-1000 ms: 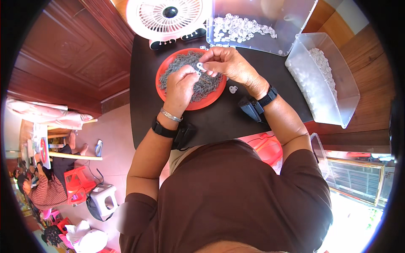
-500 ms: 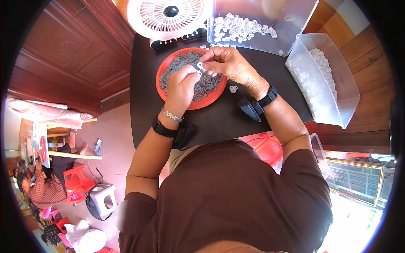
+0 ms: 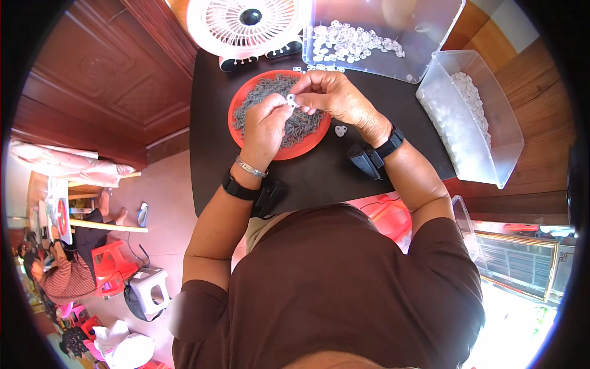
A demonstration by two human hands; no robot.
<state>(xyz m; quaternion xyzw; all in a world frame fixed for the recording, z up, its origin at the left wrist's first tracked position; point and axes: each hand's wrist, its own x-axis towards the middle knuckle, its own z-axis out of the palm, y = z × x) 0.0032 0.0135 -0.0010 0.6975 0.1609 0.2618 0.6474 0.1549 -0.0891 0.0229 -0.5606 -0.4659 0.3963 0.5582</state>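
Note:
Above a shallow red bowl [image 3: 232, 126] heaped with small grey, elongated pieces [image 3: 261, 92], my two hands meet fingertip to fingertip. My left hand [image 3: 264, 126] pinches a small white plastic piece with round holes [image 3: 291, 99] between thumb and forefinger. The thumb and forefinger of my right hand [image 3: 335, 98] close on the upper right side of that same piece. Whether a grey piece is also between the fingers is too small to tell. A similar white three-lobed piece [image 3: 340, 130] lies on the dark table, right of the bowl.
A white fan [image 3: 209, 31] stands behind the bowl. At the back, a clear bin [image 3: 424, 37] holds loose white pieces, with several more before it. Another translucent bin [image 3: 501, 147] of white pieces sits at the right. Far left, a person [image 3: 67, 273] sits near red and white stools.
The white piece has turned slightly in my fingertips and now sits closer between both hands. My arms have stayed almost in place.

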